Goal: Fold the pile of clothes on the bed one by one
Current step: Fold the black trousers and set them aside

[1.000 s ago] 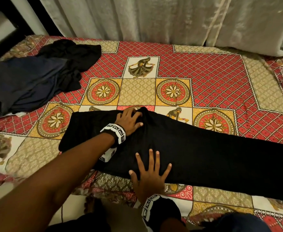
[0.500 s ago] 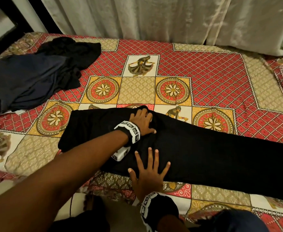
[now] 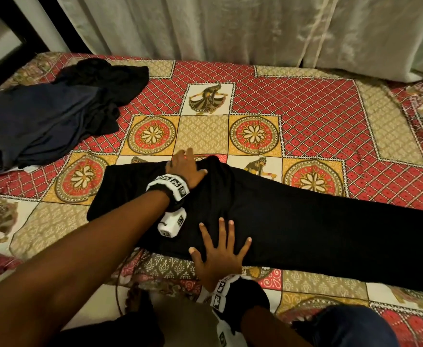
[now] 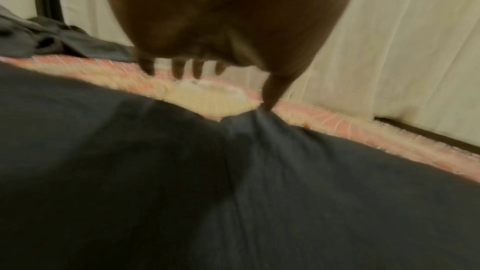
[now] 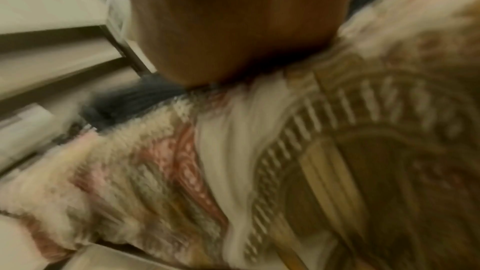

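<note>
A pair of black trousers [image 3: 293, 221] lies flat across the patterned bedspread [image 3: 305, 116], running off to the right. My left hand [image 3: 186, 166] rests at the trousers' far edge. Its fingers [image 4: 179, 69] reach straight past the edge over the bedspread, while the thumb presses a small pucker of cloth [image 4: 259, 118]. My right hand [image 3: 221, 249] lies flat with fingers spread on the near edge of the trousers. The right wrist view is blurred and shows only the palm's heel on the bedspread [image 5: 311, 151].
A loose pile of dark clothes [image 3: 50, 116] sits at the bed's far left, also in the left wrist view as the pile [image 4: 52, 38]. Pale curtains [image 3: 255, 28] hang behind the bed. My knee in dark jeans [image 3: 343, 326] is at the near right edge.
My left hand slid right over the trousers, then back left and farther to their far edge. The right hand has stayed flat in the same spot.
</note>
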